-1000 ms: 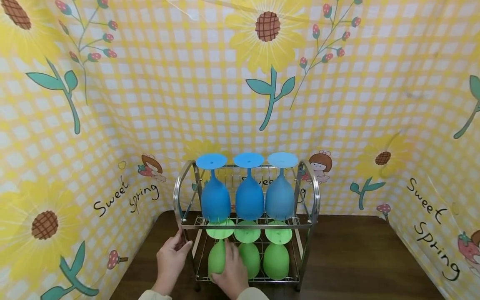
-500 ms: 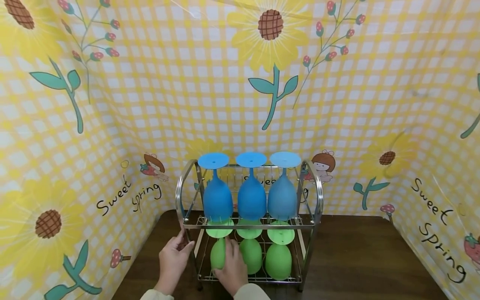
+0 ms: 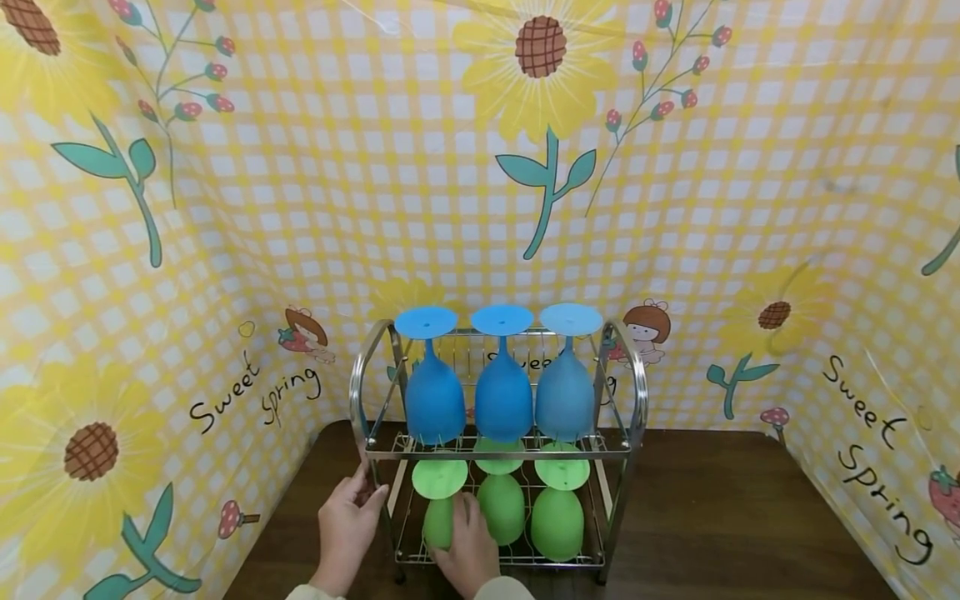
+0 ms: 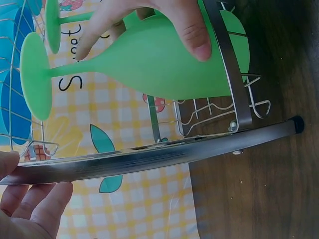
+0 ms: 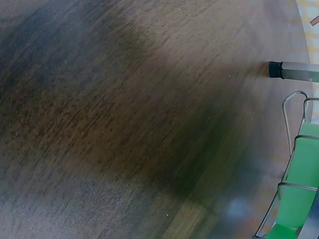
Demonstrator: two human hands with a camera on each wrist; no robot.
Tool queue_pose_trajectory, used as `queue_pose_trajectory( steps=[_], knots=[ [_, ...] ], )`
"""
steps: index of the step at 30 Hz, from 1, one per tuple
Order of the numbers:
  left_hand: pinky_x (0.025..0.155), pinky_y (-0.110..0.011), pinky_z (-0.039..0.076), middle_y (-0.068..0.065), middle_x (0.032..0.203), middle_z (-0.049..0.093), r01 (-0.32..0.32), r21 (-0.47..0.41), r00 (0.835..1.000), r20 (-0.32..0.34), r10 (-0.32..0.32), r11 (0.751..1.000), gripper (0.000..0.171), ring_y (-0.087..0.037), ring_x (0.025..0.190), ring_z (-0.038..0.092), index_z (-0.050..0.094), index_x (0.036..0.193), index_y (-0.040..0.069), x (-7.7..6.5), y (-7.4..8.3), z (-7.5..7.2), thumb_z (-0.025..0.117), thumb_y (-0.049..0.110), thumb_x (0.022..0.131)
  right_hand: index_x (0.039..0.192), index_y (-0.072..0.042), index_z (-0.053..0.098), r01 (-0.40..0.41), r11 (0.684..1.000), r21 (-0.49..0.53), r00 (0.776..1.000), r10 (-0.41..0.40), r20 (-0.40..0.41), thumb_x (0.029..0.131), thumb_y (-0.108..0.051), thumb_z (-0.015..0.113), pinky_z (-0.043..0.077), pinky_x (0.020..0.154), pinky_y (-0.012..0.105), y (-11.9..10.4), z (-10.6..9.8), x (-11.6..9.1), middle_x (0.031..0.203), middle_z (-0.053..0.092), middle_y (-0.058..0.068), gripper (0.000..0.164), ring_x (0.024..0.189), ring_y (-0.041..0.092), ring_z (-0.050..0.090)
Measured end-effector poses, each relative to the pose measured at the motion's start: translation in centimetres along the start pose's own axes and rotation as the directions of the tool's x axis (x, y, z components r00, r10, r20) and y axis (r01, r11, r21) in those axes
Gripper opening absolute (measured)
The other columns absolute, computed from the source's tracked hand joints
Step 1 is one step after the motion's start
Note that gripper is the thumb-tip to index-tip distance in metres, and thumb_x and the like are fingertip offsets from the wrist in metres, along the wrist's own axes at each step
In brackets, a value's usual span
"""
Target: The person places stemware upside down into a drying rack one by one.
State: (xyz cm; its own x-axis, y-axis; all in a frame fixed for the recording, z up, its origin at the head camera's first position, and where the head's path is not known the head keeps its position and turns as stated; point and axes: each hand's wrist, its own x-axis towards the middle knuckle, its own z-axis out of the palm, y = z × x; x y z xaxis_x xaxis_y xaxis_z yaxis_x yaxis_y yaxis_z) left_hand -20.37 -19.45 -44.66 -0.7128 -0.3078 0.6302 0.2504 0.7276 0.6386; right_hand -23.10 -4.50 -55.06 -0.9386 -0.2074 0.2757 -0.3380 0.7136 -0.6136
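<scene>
A two-tier metal rack (image 3: 495,455) holds upside-down goblets, blue above and green below. My left hand (image 3: 345,525) grips the rack's left side post (image 4: 124,162), thumb on one side and fingers on the other, as the left wrist view shows. Low at the front, my right hand (image 3: 468,542) holds the bowl of the left green goblet (image 3: 439,480), whose foot now stands in front of the upper shelf's rail. Beside it are the middle green goblet (image 3: 501,508) and the right green goblet (image 3: 557,525). In the right wrist view, my right hand is not plainly visible.
Three blue goblets, the left one (image 3: 435,400), the middle one (image 3: 503,400) and the paler right one (image 3: 565,400), stand on the upper shelf. Brown wooden table (image 3: 720,508) lies under the rack. A checked, flower-printed cloth (image 3: 375,167) hangs behind and at both sides.
The left green goblet's foot has come forward and down, out from beneath the upper shelf's front rail, with my right hand lower on its bowl. My left hand stays on the post.
</scene>
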Motion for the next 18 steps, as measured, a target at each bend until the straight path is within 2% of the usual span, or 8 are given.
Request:
queue_pose_trajectory(
  steps=[5, 10, 14, 15, 18],
  knots=[
    [0.051, -0.026, 0.046, -0.004, 0.067, 0.059, 0.009, -0.005, 1.0, 0.0, -0.009, 1.0, 0.039, -0.004, 0.058, 0.052, 0.07, 0.104, -0.009, 0.0, 0.0, 0.1, 0.08, -0.008, 0.067, 0.138, 0.0, 0.039, -0.036, 0.999, -0.001, 0.998, 0.036, 0.054, 0.073, -0.022, 0.084, 0.05, 0.051, 0.039, 0.1, -0.2, 0.0, 0.131, 0.042, 0.022, 0.082, 0.107, 0.038, 0.054],
    [0.052, -0.027, 0.045, -0.003, 0.069, 0.058, 0.046, 0.019, 0.998, 0.034, -0.046, 0.999, 0.041, -0.006, 0.058, 0.051, 0.068, 0.109, -0.008, 0.0, -0.2, 0.2, 0.08, -0.005, 0.069, 0.141, -0.002, 0.037, -0.048, 0.999, 0.015, 0.994, 0.046, 0.1, 0.076, -0.02, 0.081, 0.047, 0.047, 0.037, 0.4, -0.4, 0.0, 0.131, 0.042, 0.023, 0.08, 0.108, 0.039, 0.053],
    [0.053, -0.03, 0.043, -0.002, 0.069, 0.057, 0.036, 0.072, 0.997, 0.066, -0.04, 0.997, 0.043, -0.01, 0.059, 0.049, 0.067, 0.112, -0.008, -0.2, -0.3, 0.0, 0.079, -0.002, 0.072, 0.141, -0.001, 0.037, -0.07, 0.994, 0.088, 0.993, 0.061, 0.104, 0.077, -0.019, 0.078, 0.043, 0.046, 0.034, 0.5, -0.6, -0.7, 0.129, 0.044, 0.023, 0.079, 0.1, 0.037, 0.057],
    [0.053, -0.032, 0.045, -0.003, 0.07, 0.058, 0.029, 0.087, 0.996, 0.077, -0.036, 0.996, 0.042, -0.013, 0.06, 0.053, 0.066, 0.112, -0.009, -0.3, -0.3, -0.1, 0.079, -0.002, 0.073, 0.142, -0.001, 0.036, -0.08, 0.99, 0.114, 0.992, 0.068, 0.105, 0.077, -0.02, 0.077, 0.042, 0.045, 0.034, 0.7, -0.8, -1.0, 0.129, 0.044, 0.024, 0.08, 0.098, 0.037, 0.058],
    [0.055, -0.038, 0.047, -0.008, 0.075, 0.06, 0.036, 0.132, 0.989, 0.138, -0.055, 0.991, 0.038, -0.023, 0.065, 0.058, 0.065, 0.112, -0.009, -0.6, -0.4, -0.4, 0.076, 0.004, 0.079, 0.145, 0.001, 0.032, -0.103, 0.973, 0.207, 0.987, 0.074, 0.143, 0.08, -0.026, 0.075, 0.048, 0.055, 0.04, 1.4, -1.7, -1.8, 0.132, 0.043, 0.026, 0.082, 0.101, 0.041, 0.057]
  ],
)
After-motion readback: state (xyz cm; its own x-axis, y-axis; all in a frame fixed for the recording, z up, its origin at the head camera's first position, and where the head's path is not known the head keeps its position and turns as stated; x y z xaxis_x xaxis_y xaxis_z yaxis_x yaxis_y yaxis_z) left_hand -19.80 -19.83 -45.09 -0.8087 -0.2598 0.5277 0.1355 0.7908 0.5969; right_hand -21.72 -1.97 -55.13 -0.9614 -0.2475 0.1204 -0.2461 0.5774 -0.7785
